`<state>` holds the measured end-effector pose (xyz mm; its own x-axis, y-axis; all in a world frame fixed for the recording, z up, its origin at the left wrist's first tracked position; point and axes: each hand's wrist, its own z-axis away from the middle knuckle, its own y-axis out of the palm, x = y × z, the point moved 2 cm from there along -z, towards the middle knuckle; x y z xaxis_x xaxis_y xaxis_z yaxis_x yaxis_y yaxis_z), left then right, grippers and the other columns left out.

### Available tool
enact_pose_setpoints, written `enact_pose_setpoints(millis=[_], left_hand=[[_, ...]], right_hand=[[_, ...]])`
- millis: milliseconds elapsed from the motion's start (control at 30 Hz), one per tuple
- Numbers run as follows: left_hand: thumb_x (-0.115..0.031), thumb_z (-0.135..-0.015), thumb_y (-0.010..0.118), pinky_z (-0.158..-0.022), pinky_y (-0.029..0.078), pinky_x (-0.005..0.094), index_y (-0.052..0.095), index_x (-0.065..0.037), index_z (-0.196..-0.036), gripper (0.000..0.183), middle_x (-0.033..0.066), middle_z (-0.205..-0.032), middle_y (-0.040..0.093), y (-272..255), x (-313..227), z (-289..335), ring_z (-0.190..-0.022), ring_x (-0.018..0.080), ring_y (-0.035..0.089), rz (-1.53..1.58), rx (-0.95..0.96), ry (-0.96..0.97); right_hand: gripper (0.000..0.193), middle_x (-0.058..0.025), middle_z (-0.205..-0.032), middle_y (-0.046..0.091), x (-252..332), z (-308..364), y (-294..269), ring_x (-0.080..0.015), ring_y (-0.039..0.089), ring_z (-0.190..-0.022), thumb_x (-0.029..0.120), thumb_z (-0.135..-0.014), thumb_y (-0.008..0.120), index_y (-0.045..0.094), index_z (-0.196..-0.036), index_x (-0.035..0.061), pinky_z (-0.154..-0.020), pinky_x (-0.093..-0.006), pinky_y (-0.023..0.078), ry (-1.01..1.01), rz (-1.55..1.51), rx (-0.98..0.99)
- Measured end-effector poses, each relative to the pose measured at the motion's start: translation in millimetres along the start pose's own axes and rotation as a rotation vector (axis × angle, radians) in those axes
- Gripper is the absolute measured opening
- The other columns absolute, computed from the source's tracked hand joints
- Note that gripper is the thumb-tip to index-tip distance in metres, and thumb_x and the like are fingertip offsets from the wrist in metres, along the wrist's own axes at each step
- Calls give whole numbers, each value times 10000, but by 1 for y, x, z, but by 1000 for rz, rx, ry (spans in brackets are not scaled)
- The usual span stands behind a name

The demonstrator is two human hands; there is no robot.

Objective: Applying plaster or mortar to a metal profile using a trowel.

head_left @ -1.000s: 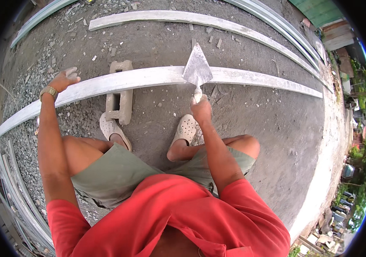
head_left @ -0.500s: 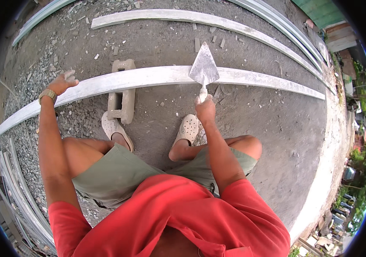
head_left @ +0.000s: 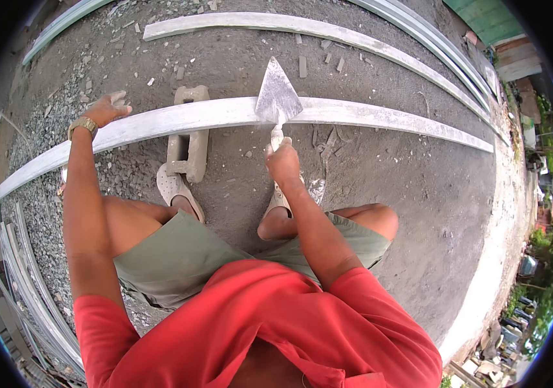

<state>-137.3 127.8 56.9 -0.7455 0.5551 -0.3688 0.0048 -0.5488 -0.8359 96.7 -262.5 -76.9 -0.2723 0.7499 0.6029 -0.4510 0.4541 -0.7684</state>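
My right hand [head_left: 282, 161] is closed around the handle of a pointed trowel [head_left: 278, 94]. The trowel's blade lies over a long whitish bar [head_left: 224, 111], its tip aimed away from me. My left hand [head_left: 106, 109], with a watch on the wrist, is at the bar's far edge toward the left. Its thumb and pale, dusty fingers are apart and hold nothing; whether the palm touches the bar I cannot tell. Under the bar, left of the middle, a hollow concrete block [head_left: 197, 155] props it up.
A second whitish bar [head_left: 302, 24] lies farther off, with grey metal lengths [head_left: 428, 48] behind it. More metal lengths [head_left: 27, 271] lie at the left over gravel [head_left: 43, 213]. My shoe [head_left: 174, 184] stands near the block. A dusty tool-like object [head_left: 329, 145] lies right of the trowel.
The trowel has slid left along the bar with my right hand, its tip tilting slightly left. My left hand has shifted slightly right and away from me, still beside the bar.
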Motion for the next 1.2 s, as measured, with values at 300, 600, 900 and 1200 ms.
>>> enact_pose_setpoints(millis=[300,600,900,1200], left_hand=[[-387,-759,688,-1029,372,343,408,-12,-1375,774,227,-1304,521,-13,-1,35,-1220,291,509,-119,-34,-93],[-396,-776,676,-1031,373,360,376,-39,-1402,781,210,-1336,498,5,-12,-5,-1243,290,489,72,-12,79],[-320,-750,699,-1039,367,342,413,-17,-1375,752,213,-1341,492,-8,3,23,-1242,283,491,-85,-46,-117],[-292,-760,695,-1045,361,341,370,-1,-1394,770,220,-1373,454,-1,-25,-7,-1261,289,471,60,-1,40]], right_hand=[[336,-238,-814,658,-116,-50,-89,-386,651,-773,254,-811,656,585,-914,-57,-692,-451,493,236,-196,-366],[363,-284,-859,629,-3,47,46,-453,612,-874,301,-840,615,513,-987,-15,-749,-478,480,-103,-82,195],[248,-32,-675,540,-84,-63,-115,-129,507,-469,296,-924,553,532,-913,48,-392,-298,439,131,-824,-34],[383,-156,-719,614,-202,-128,-77,-280,613,-602,294,-860,626,540,-924,-74,-527,-406,479,107,-281,-545]])
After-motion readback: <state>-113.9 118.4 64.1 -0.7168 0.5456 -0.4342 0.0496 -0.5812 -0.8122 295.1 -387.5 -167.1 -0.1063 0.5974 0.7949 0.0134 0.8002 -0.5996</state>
